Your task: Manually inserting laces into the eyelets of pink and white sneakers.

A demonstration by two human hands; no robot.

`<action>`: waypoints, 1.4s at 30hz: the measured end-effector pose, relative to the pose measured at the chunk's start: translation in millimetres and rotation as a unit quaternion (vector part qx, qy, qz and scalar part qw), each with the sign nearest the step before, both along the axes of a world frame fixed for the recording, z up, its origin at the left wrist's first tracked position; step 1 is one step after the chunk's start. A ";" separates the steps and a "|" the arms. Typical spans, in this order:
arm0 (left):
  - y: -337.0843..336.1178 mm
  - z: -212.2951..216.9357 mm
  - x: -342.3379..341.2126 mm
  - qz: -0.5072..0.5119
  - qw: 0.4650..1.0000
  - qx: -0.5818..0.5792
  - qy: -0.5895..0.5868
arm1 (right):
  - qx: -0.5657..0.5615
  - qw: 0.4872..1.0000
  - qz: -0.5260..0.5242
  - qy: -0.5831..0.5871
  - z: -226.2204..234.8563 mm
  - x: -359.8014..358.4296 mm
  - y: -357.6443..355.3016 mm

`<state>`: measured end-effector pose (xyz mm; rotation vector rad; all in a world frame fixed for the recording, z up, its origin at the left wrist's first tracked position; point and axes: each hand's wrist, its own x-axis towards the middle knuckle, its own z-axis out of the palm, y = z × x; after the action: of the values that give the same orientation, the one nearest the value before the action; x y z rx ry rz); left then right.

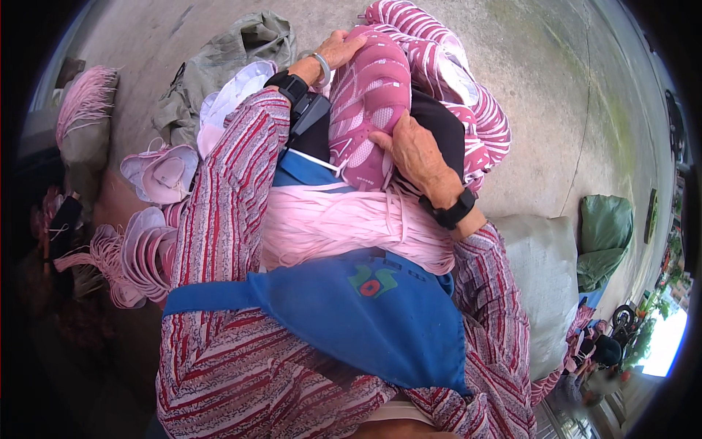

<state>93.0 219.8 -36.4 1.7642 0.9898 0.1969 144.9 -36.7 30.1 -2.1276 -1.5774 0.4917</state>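
Note:
A pink shoe upper [369, 95] with paler mesh patches rests across my lap, its rounded end pointing away from me. My left hand [341, 50] is closed on its far left edge. Lower down, my right hand [420, 154] grips the right edge, thumb on top and the other fingers partly hidden. I cannot tell whether more uppers lie beneath it. A thick bundle of pale pink shoelaces [351, 223] is spread over my lap, just below the upper. Over my striped clothing hangs a blue apron [365, 314].
Nested pink-and-white uppers [446, 62] curve in a long stack past my right knee. More uppers [161, 172] lie on the left, near a grey-green sack [227, 73]. Pink laces [88, 102] top another sack at far left. A whitish sack [537, 278] and green bag [605, 238] stand right.

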 end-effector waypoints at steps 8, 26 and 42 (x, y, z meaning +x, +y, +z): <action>-42.5 25.3 -42.0 -0.049 0.981 0.168 0.087 | -0.019 0.999 0.037 -0.009 12.9 16.5 10.4; -175.6 65.3 -138.1 -0.245 0.830 0.491 0.101 | -0.016 0.995 0.071 -0.070 3.8 -10.4 -33.0; -186.5 63.1 -134.6 -0.288 0.751 0.565 0.185 | -0.021 0.994 0.069 0.085 4.2 1.7 -36.7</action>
<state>-41.6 33.4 26.7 3.2537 0.4936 0.0253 146.6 -73.4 34.2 -1.9572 -1.6350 0.7380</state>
